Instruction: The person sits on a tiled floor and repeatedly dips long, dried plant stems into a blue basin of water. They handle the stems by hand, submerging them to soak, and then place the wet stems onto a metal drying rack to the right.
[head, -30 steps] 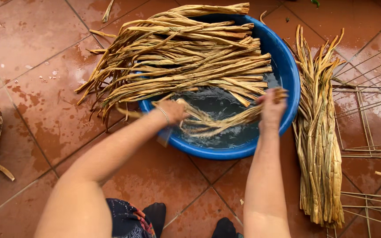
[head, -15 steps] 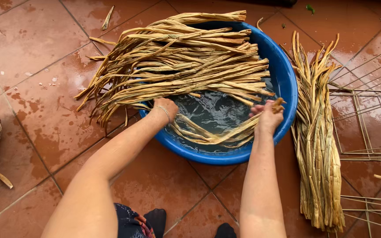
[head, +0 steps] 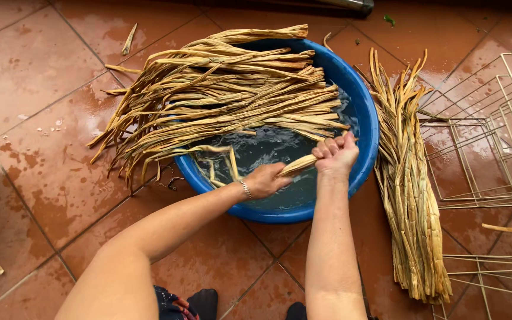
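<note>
Head view: I see both hands over a blue plastic basin (head: 367, 127) of dark water on a wet terracotta tile floor (head: 31, 89). My left hand (head: 266, 179) has its fingers curled around one end of a wet bunch of dried plant strips (head: 296, 165); my right hand (head: 336, 154) is fisted tight on the same bunch just beyond the left fingertips, the strips running between the two grips above the water. To work this well, I judge both grips should stay close together and firm, with the bunch kept low over the basin so drips fall back in. A few loose strips (head: 220, 160) trail into the water behind the left fingers. Past the fingertips, a large pile of strips (head: 226, 89) lies across the basin's far rim and crowds the open water. Outside the right fingers, a sorted bundle (head: 413, 195) lies on the tiles, with wire racks (head: 493, 136) beyond it.
</note>
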